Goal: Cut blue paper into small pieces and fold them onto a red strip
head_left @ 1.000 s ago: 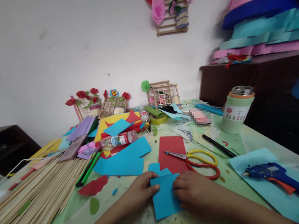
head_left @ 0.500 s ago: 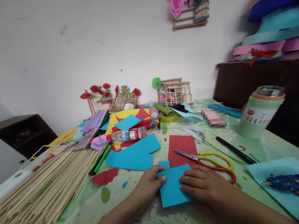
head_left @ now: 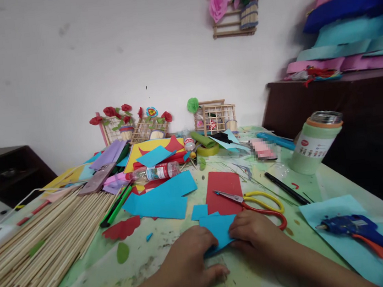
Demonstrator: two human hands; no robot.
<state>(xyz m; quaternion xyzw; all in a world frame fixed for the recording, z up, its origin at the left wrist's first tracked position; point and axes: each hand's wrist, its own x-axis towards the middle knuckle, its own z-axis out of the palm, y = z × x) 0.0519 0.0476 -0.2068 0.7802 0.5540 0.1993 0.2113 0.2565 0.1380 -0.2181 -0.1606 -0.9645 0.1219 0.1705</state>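
Observation:
A blue paper piece (head_left: 219, 230) lies at the front middle of the table between both hands, its near edge bent up or folded. My left hand (head_left: 192, 258) holds its left side with the fingers, the thumb apart and below. At the right side, my right hand (head_left: 253, 234) grips the paper with bent fingers. A small blue square (head_left: 199, 211) sits just behind it. Beyond that is a red paper rectangle (head_left: 223, 190), with scissors (head_left: 244, 198) with yellow and red handles resting across it.
Bamboo sticks (head_left: 57, 237) spread over the left side. Larger blue sheets (head_left: 163, 199) and a plastic bottle (head_left: 156, 171) lie behind. To the right are a black pen (head_left: 286, 188), a green jar (head_left: 312, 146) and a blue glue gun (head_left: 353, 226) on light blue paper.
The blue paper was flat and showed more of its surface; its near part is now bent up. My left hand has moved nearer, its thumb off the paper's top. The view has shifted slightly right.

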